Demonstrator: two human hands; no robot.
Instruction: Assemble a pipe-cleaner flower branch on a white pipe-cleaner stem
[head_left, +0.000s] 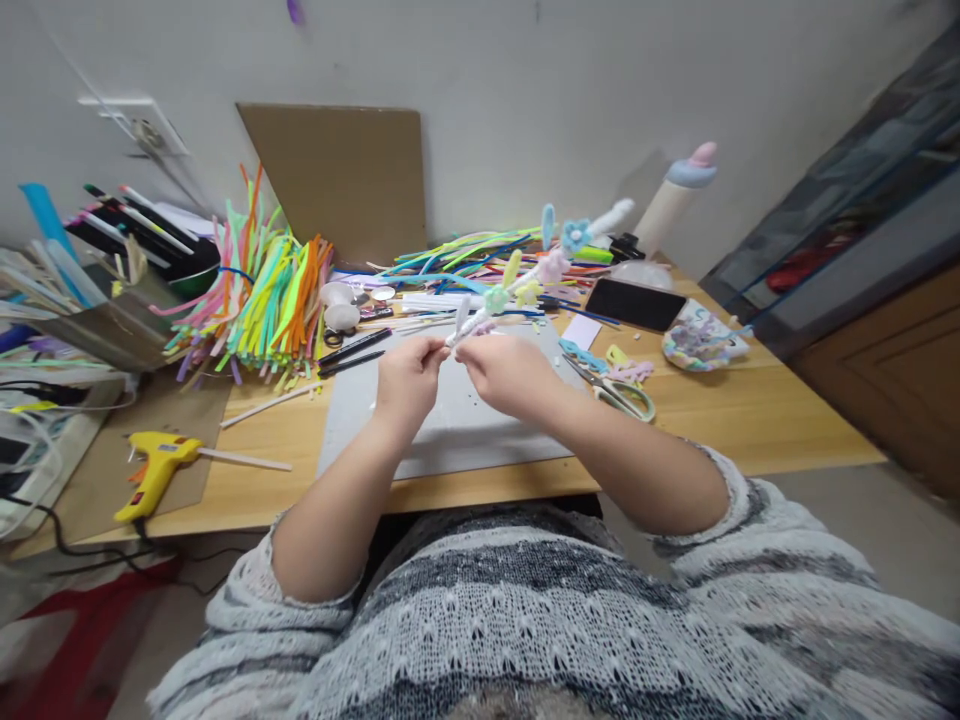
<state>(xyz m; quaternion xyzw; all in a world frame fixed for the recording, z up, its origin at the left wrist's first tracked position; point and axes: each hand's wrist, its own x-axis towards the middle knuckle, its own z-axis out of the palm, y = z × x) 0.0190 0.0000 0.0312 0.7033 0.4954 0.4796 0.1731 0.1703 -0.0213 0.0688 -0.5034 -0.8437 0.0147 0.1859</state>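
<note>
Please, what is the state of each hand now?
Left hand: closed, pinching the lower end of the flowered pipe-cleaner stem.
Right hand: closed, holding the same stem.

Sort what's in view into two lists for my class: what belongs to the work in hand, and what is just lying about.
Likely part of the work:
flowered white stem, pinched by left hand and right hand
grey mat beneath them
bundled fuzzy sticks
scissors
glue gun

Probably just lying about:
dark phone
brown board
black pens
</note>
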